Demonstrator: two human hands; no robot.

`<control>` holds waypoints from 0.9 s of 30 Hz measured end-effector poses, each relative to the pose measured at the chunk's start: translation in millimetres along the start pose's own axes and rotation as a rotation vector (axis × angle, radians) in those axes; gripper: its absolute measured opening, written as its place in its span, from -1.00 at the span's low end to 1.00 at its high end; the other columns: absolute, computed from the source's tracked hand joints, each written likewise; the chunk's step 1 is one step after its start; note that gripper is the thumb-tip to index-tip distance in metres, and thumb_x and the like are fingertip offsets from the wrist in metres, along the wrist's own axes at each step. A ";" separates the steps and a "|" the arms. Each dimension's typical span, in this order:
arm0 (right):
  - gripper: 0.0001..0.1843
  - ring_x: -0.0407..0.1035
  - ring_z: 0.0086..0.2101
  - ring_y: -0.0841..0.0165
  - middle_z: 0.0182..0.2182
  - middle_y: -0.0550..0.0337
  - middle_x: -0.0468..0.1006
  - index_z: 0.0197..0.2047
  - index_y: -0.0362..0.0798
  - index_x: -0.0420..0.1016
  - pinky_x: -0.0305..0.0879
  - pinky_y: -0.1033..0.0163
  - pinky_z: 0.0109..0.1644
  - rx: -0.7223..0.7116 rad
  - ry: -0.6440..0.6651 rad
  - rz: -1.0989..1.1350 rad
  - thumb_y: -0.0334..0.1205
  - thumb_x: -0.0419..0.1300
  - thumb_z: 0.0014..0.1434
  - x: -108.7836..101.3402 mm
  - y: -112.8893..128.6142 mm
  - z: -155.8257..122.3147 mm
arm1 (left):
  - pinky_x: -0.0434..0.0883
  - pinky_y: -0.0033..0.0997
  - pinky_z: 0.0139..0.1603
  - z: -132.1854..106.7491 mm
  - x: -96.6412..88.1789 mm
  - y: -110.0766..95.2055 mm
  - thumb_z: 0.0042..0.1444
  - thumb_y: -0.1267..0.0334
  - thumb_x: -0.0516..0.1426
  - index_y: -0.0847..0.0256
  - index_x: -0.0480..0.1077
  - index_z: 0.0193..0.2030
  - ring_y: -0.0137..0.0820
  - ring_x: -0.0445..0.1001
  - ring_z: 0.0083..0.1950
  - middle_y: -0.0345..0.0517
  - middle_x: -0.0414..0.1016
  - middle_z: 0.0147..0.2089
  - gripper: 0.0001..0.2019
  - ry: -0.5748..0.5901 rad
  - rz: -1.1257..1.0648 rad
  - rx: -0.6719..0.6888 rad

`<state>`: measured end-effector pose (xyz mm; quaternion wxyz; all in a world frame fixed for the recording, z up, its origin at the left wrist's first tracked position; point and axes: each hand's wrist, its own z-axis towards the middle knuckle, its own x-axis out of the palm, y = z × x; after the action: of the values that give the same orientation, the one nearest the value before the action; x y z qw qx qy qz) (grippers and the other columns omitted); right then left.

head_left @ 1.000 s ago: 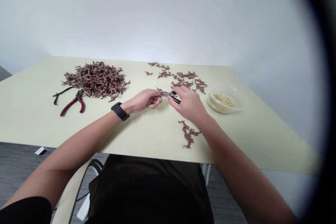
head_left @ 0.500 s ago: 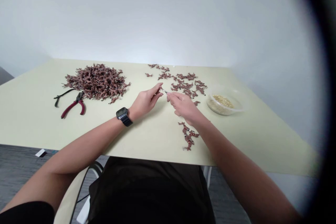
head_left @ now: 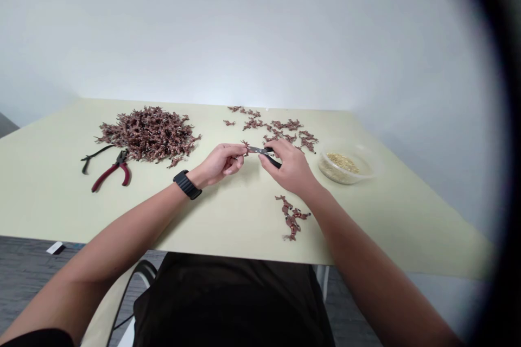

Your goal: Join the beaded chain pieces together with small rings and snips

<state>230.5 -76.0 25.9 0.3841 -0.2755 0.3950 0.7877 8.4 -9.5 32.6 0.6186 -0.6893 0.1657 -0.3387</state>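
My left hand (head_left: 220, 162) is closed in a pinch on a small brown charm (head_left: 245, 144) at the middle of the pale green table (head_left: 49, 184). A black watch (head_left: 186, 184) sits on that wrist. My right hand (head_left: 287, 168) is wrapped round small black-handled pliers (head_left: 264, 152), whose metal tip points left and meets the charm. Both hands hover just above the tabletop, fingertips almost touching.
A big heap of brown charms (head_left: 148, 133) lies at the back left, with red-handled pliers (head_left: 109, 172) and black-handled pliers (head_left: 95, 153) beside it. Scattered charms (head_left: 285, 129) lie behind my hands, a short joined string (head_left: 291, 217) near the front edge. A clear bowl of gold bits (head_left: 342, 165) stands right.
Half a second ago both hands pinched something tiny between fingertips; now the right hand's pliers show again, their tip at the charm. The view has tilted slightly.
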 end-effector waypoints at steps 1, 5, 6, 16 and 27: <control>-0.66 0.43 -0.16 0.15 -0.13 0.01 0.53 0.06 0.03 0.50 0.31 0.10 -0.03 -0.008 0.007 -0.001 0.04 0.10 0.41 -0.1 0.3 0.0 | -0.04 -0.48 -0.62 -0.2 0.3 -0.2 0.24 0.23 0.24 0.34 0.46 -0.30 -0.66 0.06 -0.70 -0.24 0.41 -0.54 -0.81 0.001 -0.003 -0.002; -0.67 0.43 -0.16 0.15 -0.16 0.02 0.53 0.04 0.04 0.50 0.31 0.10 -0.04 -0.019 0.025 0.005 0.04 0.09 0.41 -1.5 0.5 0.3 | -0.03 -0.48 -0.62 -0.8 1.6 -0.7 0.24 0.22 0.23 0.30 0.37 -0.39 -0.67 0.04 -0.71 -0.25 0.38 -0.56 -0.76 0.001 -0.003 -0.016; -0.67 0.43 -0.16 0.15 -0.17 0.02 0.53 0.04 0.04 0.50 0.31 0.11 -0.04 -0.020 0.027 0.008 0.04 0.09 0.41 -1.7 0.5 0.3 | -0.03 -0.48 -0.62 -0.9 1.7 -0.9 0.24 0.22 0.23 0.30 0.37 -0.40 -0.67 0.04 -0.71 -0.25 0.38 -0.56 -0.76 0.003 -0.001 -0.017; -0.70 0.43 -0.16 0.16 -0.16 0.03 0.53 0.01 0.03 0.50 0.30 0.10 -0.03 -0.035 0.012 0.019 0.03 0.11 0.40 -3.6 2.3 -0.1 | -0.06 -0.48 -0.65 -1.4 0.4 -2.4 0.25 0.24 0.21 0.31 0.42 -0.37 -0.66 0.01 -0.73 -0.29 0.33 -0.60 -0.80 0.017 -0.024 -0.031; -0.67 0.44 -0.17 0.16 -0.17 0.03 0.55 0.01 0.02 0.51 0.30 0.12 -0.06 -0.044 0.029 0.014 0.05 0.10 0.42 -5.0 2.1 0.4 | -0.08 -0.48 -0.66 -0.8 -1.6 -1.0 0.25 0.25 0.21 0.32 0.44 -0.34 -0.65 0.01 -0.73 -0.27 0.35 -0.59 -0.81 0.034 -0.041 -0.034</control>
<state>231.4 -78.4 30.7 0.3668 -0.2926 0.3848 0.7948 6.6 -8.8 33.1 0.5968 -0.6970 0.1679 -0.3602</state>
